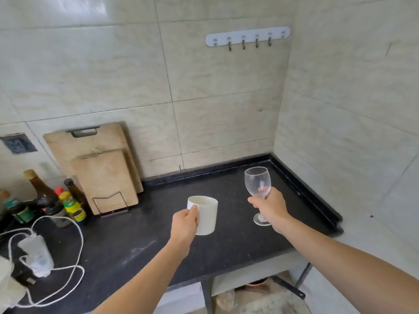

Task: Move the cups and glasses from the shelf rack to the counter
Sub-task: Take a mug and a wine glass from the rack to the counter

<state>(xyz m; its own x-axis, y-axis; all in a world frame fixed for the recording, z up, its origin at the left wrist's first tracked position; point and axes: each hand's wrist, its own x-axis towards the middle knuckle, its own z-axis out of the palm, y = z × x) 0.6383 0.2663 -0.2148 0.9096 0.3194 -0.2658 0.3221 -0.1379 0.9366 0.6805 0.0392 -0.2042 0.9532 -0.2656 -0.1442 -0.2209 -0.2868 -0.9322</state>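
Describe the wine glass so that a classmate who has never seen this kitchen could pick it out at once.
Find the black counter where it meets the tiled corner on the right. Above it the right hand holds a wine glass upright. Unlike the white mug in the left hand, it is clear and stemmed.

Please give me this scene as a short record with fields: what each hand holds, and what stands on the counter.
left hand: holds white mug
right hand: holds wine glass by the bowl and stem
counter: black, bare below both hands
left side of counter: bottles, white cable
against wall: two cutting boards
on wall: hook rail, nothing hanging
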